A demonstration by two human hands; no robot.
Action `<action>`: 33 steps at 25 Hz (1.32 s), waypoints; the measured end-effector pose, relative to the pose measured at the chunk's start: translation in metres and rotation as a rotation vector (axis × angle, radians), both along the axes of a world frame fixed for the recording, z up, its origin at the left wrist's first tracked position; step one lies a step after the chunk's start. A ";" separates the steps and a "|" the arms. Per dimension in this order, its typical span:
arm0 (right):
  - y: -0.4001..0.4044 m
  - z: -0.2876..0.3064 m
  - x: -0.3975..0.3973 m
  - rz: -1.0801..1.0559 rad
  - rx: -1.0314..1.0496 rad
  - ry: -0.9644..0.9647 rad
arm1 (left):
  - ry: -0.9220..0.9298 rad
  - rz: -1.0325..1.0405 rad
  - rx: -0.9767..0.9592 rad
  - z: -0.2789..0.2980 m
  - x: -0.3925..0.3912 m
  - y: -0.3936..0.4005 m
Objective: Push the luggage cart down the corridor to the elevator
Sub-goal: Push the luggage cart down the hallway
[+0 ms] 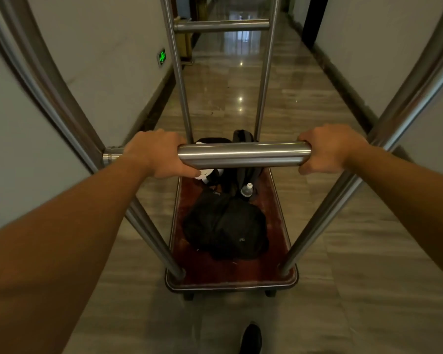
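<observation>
both hands were clenched on the luggage cart (230, 277) handle bar (243, 154), the left hand (155, 155) at its left end, the right hand (329, 149) at its right end. the cart stood mid-corridor, a black bag (225, 233) on its red deck near the near edge. a green wall sign (162, 56) glowed, unreadable.
</observation>
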State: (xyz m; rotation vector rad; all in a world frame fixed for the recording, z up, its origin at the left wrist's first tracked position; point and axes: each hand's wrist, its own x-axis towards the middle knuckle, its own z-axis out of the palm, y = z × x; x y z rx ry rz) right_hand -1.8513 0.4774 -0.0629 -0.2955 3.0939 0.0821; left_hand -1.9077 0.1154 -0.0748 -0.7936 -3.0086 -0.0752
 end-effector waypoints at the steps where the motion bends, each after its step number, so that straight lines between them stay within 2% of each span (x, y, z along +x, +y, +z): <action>1: 0.005 -0.001 -0.020 0.014 -0.001 0.000 | 0.013 0.007 0.003 -0.001 -0.018 0.004; 14: 0.067 -0.005 -0.302 0.028 -0.038 0.023 | 0.005 0.028 0.039 0.002 -0.287 0.064; 27: 0.068 0.003 -0.572 -0.085 0.055 0.023 | -0.015 -0.020 -0.002 0.004 -0.580 0.078; 33: 0.062 0.003 -0.703 -0.099 0.009 0.025 | -0.007 -0.011 -0.016 0.005 -0.716 0.072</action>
